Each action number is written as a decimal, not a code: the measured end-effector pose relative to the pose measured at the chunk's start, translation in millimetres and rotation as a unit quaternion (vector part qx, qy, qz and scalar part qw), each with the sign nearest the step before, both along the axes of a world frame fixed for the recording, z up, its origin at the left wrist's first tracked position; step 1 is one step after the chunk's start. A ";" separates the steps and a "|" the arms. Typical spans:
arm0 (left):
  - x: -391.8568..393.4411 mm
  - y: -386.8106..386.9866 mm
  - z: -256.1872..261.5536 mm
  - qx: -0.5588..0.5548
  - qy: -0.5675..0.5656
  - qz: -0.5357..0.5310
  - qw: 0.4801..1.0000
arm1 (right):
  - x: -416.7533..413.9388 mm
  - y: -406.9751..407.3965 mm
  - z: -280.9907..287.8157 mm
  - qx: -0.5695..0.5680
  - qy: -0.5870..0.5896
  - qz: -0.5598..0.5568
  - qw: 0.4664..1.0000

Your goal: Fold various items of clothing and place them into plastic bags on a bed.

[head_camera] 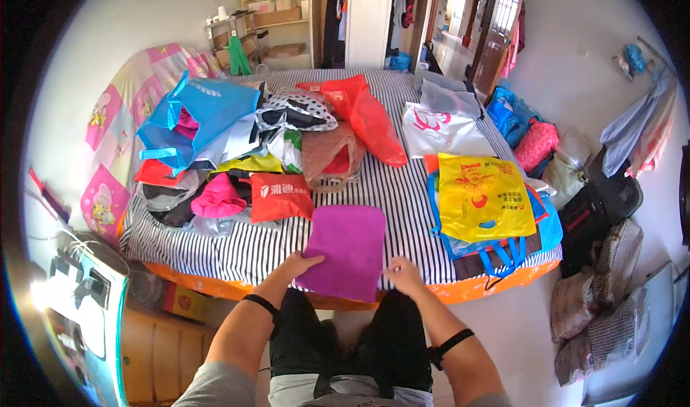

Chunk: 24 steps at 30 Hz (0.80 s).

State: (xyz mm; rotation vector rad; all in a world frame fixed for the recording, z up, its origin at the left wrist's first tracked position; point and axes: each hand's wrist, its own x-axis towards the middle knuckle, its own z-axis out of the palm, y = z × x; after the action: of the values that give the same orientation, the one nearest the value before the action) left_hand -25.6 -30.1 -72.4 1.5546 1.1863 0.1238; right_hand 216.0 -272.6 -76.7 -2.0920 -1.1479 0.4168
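A flat purple rectangular piece, possibly a folded fabric bag, lies over the front edge of the striped bed. My left hand grips its left edge, thumb on top. My right hand is at its lower right edge with the fingers curled; whether they pinch that edge cannot be made out. Just beyond the purple piece sits a red plastic bag bearing white writing. A bright pink hat lies left of that bag.
A mixed heap with a blue bag and a long red bag covers the bed's left and middle. Flat bags, topped by a yellow one, are stacked at right. A white bag lies behind them. Bundles line the right floor.
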 end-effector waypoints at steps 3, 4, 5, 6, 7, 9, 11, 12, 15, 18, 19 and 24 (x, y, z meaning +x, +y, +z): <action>-19.3 -2.1 -16.0 -0.083 -0.052 -0.075 0.992 | 55.5 -27.4 36.7 0.026 -0.135 -0.098 0.986; -19.3 -8.0 -13.6 -0.097 -0.090 -0.062 0.989 | 76.8 -41.4 58.1 -0.032 -0.157 -0.119 0.980; -12.7 -15.7 -8.9 -0.113 -0.131 -0.055 0.983 | 113.1 -61.7 51.5 -0.075 -0.312 -0.119 0.940; -9.9 -20.7 9.5 -0.104 -0.097 -0.071 0.987 | 129.4 -77.1 66.7 -0.185 -0.343 -0.153 0.908; -11.9 -20.2 7.4 -0.104 -0.098 -0.069 0.987 | 143.0 -93.8 73.7 -0.210 -0.353 -0.155 0.899; -12.4 -16.2 -1.8 -0.133 -0.105 -0.045 0.985 | 166.6 -120.9 80.6 -0.236 -0.367 -0.158 0.886; -12.8 -12.1 -18.8 -0.092 -0.098 -0.053 0.990 | 180.7 -134.4 77.6 -0.270 -0.364 -0.160 0.877; -9.7 -17.7 -15.2 -0.056 -0.087 -0.066 0.992 | 182.0 -133.5 81.1 -0.272 -0.367 -0.160 0.875; -8.9 -22.7 5.0 -0.089 -0.097 -0.059 0.990 | 184.0 -124.2 88.6 -0.249 -0.377 -0.142 0.880; -16.1 -14.8 -20.9 -0.120 -0.126 -0.051 0.984 | 197.0 -112.1 62.8 -0.273 -0.370 -0.140 0.877; -18.5 -9.6 -32.5 -0.112 -0.114 -0.051 0.986 | 196.0 -102.1 62.0 -0.271 -0.371 -0.139 0.878; -19.0 -5.7 -50.9 -0.086 -0.111 -0.058 0.988 | 187.9 -76.6 52.7 -0.330 -0.289 -0.099 0.893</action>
State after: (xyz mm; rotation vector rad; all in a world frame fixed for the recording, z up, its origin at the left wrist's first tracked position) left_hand -44.6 -35.8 -123.3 1.4144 0.9052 0.1123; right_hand 403.9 -349.2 -24.0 -3.0435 -1.1966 0.0719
